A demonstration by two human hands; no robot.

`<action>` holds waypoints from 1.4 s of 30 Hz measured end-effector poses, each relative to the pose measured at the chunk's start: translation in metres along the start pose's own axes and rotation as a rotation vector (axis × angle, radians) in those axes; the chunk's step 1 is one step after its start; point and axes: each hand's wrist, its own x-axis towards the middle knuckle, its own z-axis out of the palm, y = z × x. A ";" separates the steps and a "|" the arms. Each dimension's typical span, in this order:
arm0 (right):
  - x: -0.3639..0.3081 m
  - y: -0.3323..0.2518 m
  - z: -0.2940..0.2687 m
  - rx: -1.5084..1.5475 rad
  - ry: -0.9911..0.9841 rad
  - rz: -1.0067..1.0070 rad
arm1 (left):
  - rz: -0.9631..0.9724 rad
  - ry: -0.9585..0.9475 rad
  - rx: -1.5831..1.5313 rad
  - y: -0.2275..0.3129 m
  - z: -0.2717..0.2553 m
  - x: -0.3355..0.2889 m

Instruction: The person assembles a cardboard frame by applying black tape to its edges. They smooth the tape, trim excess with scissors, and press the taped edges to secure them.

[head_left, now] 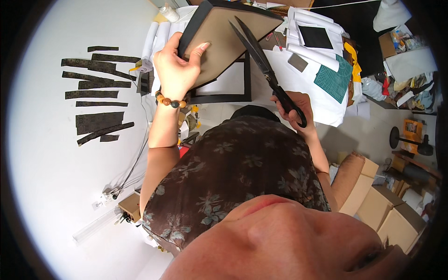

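Note:
My left hand (177,67) grips a flat brown board (221,39) with black edging, its thumb lying on the brown face and its fingers behind. The board is tilted up above the table. My right hand (301,105) holds a pair of large black scissors (263,63) by the handles. Their blades are slightly apart and point up and left, in front of the board's right part. Beneath the board, a black rectangular frame (247,81) with a white middle rests on the table's near edge, partly covered.
On the table's right lie a green cutting mat (333,78), white paper rolls (312,57), a black square (316,37) and a small grey rectangle (297,62). A white thread spool (169,13) stands far left. Dark strips (98,94) hang on the left wall; cardboard boxes (380,205) sit lower right.

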 end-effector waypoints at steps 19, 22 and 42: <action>0.008 -0.002 0.016 0.047 -0.033 0.035 | 0.056 0.046 0.173 0.006 -0.002 -0.011; 0.005 -0.008 0.018 0.043 -0.025 0.042 | 0.088 0.063 0.207 0.007 -0.003 -0.010; -0.010 -0.033 0.008 0.168 -0.043 0.089 | 0.258 0.155 0.217 0.001 -0.010 -0.012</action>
